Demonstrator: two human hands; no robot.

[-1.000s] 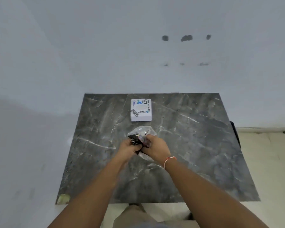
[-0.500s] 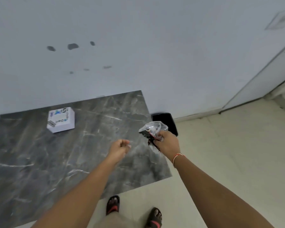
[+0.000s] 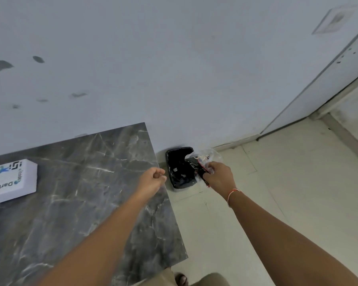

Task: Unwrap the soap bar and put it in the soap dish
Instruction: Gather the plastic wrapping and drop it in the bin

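My right hand (image 3: 218,177) grips a crumpled wrapper (image 3: 203,162) of clear plastic and black printed film, holding it above a black bin (image 3: 179,169) on the floor beside the table. My left hand (image 3: 153,179) is a closed fist with nothing visible in it, hovering over the right edge of the dark marble table (image 3: 81,203). A white printed box (image 3: 10,180) lies at the table's far left. I see no soap dish and no bare soap bar.
The black bin stands against the white wall, right of the table's corner, with bits of rubbish inside. Pale tiled floor (image 3: 277,193) stretches to the right toward a door frame. My feet show at the bottom edge.
My view has swung right. My right hand carried the wrapper off the table and over the bin. My left hand let go of it and stayed over the table edge.
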